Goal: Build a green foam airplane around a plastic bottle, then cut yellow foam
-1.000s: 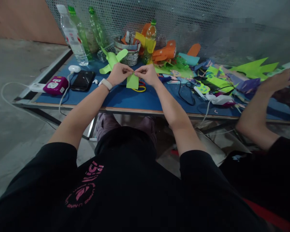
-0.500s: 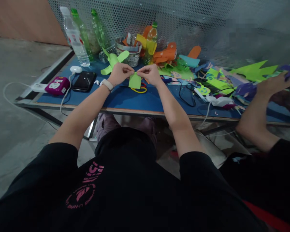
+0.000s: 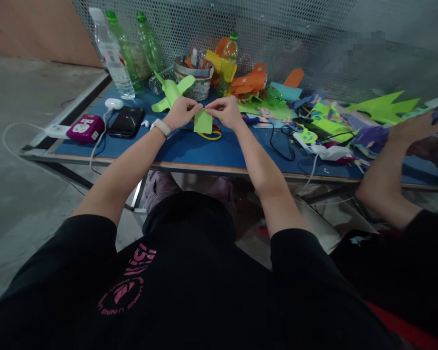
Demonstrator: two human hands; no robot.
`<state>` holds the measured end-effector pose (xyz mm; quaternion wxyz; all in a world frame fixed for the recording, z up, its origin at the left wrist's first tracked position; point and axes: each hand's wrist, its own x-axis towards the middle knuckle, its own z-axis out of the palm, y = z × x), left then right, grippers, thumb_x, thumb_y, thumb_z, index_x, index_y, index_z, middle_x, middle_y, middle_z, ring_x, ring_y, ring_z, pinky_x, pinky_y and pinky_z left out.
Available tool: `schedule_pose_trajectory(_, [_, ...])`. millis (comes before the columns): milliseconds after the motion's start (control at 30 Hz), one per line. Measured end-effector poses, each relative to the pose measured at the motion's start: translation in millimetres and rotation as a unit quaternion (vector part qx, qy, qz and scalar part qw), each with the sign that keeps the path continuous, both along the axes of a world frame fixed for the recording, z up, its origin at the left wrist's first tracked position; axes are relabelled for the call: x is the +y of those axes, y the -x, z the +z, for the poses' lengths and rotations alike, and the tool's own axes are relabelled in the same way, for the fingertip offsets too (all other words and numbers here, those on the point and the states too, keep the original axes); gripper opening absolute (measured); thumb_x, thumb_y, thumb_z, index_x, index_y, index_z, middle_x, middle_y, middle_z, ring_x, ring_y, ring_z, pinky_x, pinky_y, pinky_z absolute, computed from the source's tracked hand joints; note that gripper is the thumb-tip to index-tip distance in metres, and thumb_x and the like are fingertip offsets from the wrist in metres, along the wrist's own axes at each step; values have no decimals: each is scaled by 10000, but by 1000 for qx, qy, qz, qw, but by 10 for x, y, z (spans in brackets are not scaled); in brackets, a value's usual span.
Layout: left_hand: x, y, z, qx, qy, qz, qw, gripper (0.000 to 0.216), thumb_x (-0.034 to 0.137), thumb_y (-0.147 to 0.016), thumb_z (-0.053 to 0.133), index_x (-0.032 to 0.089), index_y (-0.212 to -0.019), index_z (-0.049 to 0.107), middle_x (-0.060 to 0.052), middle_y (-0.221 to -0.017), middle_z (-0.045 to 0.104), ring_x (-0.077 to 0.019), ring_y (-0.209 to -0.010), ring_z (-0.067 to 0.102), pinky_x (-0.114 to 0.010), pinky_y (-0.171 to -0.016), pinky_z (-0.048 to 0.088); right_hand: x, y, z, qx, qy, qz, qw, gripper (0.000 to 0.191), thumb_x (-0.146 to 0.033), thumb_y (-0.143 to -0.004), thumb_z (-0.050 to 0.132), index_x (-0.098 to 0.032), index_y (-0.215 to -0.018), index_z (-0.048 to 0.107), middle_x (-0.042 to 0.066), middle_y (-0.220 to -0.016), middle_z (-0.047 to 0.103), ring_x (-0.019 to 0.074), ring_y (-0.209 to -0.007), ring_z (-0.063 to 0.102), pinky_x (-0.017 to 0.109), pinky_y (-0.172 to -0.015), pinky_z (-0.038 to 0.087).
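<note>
Between my two hands hangs a small piece of light green paper (image 3: pixel 203 122), pinched along its top edge. My left hand (image 3: pixel 183 112) is closed on its upper left corner, thumb and forefinger pressed together. On the upper right side, my right hand (image 3: pixel 226 112) pinches the same edge with its fingertips. Below and partly behind the paper lie scissors with yellow and red handles (image 3: pixel 210 136); their blades are mostly hidden. A light green paper shape with wing-like flaps (image 3: pixel 171 90) rests just beyond my left hand.
Bottles (image 3: pixel 114 58), a woven basket (image 3: pixel 195 82) and orange paper shapes (image 3: pixel 250 82) line the back. A black phone (image 3: pixel 126 122) and purple power cube (image 3: pixel 85 128) sit left. Paper scraps (image 3: pixel 324 121) and cables lie right, near another person's hand (image 3: pixel 419 127).
My right fingertips have shifted slightly left along the paper's top edge. The paper stays pinched between both hands, and the other person's hand on the right has moved a little.
</note>
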<state>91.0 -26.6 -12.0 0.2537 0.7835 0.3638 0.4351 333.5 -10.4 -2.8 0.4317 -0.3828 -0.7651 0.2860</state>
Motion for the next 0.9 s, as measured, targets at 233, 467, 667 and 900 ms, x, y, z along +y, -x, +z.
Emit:
schedule_pose_trajectory(233, [-103,-64,72,-11,25,-1,1000,498,717,-1195,994,243,-1074,903,-129,-851,822,-398,-984,912,-569,-1046,858,-21,2,20,3,1,9,1000,543,-663,-838,1222,-267,-979,878,116,-972,912,438,-1124,954,643,-1066,873])
schedule_pose_trajectory(467, [-61,-58,50,-14,32,4,999,323,529,-1171,1035,226,-1110,941,-132,-892,859,-380,-1004,919,-519,-1038,855,-10,-6,2,10,-8,6,1000,638,-792,-780,1226,-273,-953,897,111,-941,922,411,-1025,940,638,-1028,871])
schedule_pose_trajectory(667, [-47,-41,40,-7,22,-1,1000,271,490,-1154,1046,234,-1151,960,-117,-875,855,-372,-981,926,-517,-1033,856,15,-29,-15,-1,-6,9,1000,571,-726,-809,1223,-276,-969,910,114,-940,922,424,-1039,944,652,-1048,870])
schedule_pose_trajectory(900, [-126,-49,108,-6,14,-9,1000,296,538,-1134,1054,257,-1138,961,-140,-921,877,-395,-995,920,-549,-1031,853,43,-27,-32,-3,-6,11,1000,558,-708,-816,1220,-274,-991,914,108,-926,913,423,-1047,939,657,-1044,865])
